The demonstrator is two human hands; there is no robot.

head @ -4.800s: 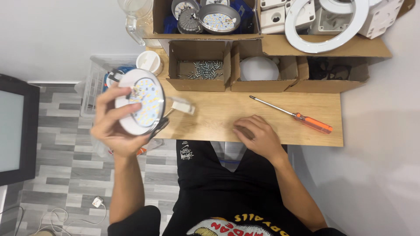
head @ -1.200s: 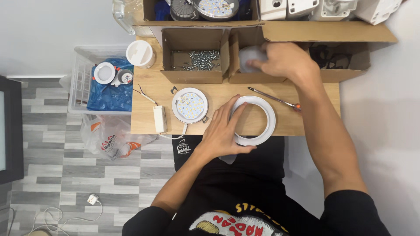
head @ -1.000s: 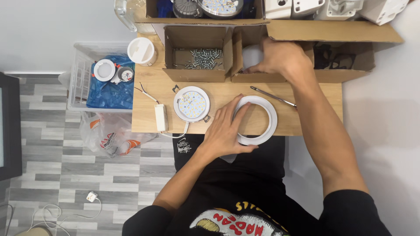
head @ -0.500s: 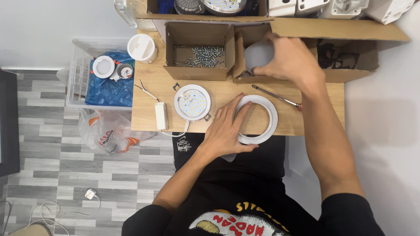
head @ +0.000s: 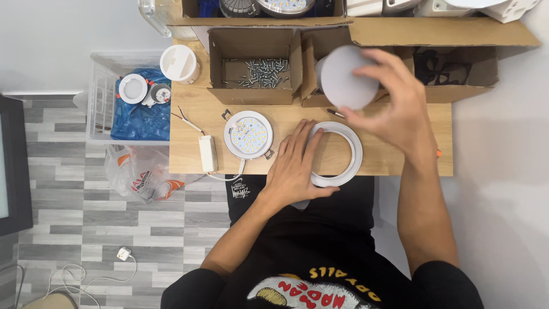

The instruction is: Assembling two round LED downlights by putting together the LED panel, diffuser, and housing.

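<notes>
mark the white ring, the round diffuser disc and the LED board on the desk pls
white ring [head: 355, 150], head view, right side of the rim, clear of the left hand.
round diffuser disc [head: 346, 77], head view, centre of its face, held up by the right hand.
LED board [head: 249, 135], head view, middle of the LED-dotted face.

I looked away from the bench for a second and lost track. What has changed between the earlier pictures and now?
The right hand, which was reaching into the cardboard box, has come back out toward the person with a white round disc in its grip, held above the wooden table. The left hand stays pressed on the white ring. The LED plate and its small white driver box have not moved.
</notes>
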